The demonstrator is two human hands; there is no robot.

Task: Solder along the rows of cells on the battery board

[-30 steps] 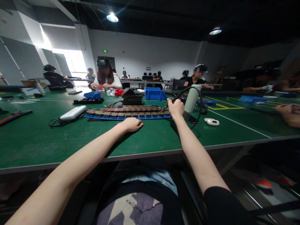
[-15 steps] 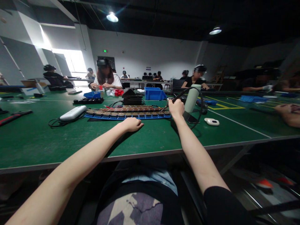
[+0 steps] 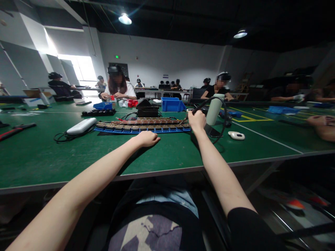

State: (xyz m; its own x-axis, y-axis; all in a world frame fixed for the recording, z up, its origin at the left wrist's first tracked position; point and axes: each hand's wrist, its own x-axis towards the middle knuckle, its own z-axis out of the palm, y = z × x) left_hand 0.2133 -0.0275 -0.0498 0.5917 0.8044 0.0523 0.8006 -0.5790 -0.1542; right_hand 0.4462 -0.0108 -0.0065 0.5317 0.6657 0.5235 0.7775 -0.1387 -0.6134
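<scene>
My right hand (image 3: pixel 197 121) is closed around a soldering iron, whose thin tip (image 3: pixel 183 121) points left over the right end of a long blue rack (image 3: pixel 141 131). Across that rack lie several rows of gold and dark strips; I cannot make out their small parts. A black cable (image 3: pixel 225 120) loops from the hand to the right. Resting on the green table just in front of the rack, my left hand (image 3: pixel 148 138) has its fingers curled in, with nothing seen sticking out of it.
Left of the rack lies a white power bank (image 3: pixel 82 126) with a black cable. A pale green bottle (image 3: pixel 215 109) stands right of my right hand, near a small cream device (image 3: pixel 236 136). Behind the rack are a black box (image 3: pixel 147 108) and blue bin (image 3: pixel 172 104). People sit across the table.
</scene>
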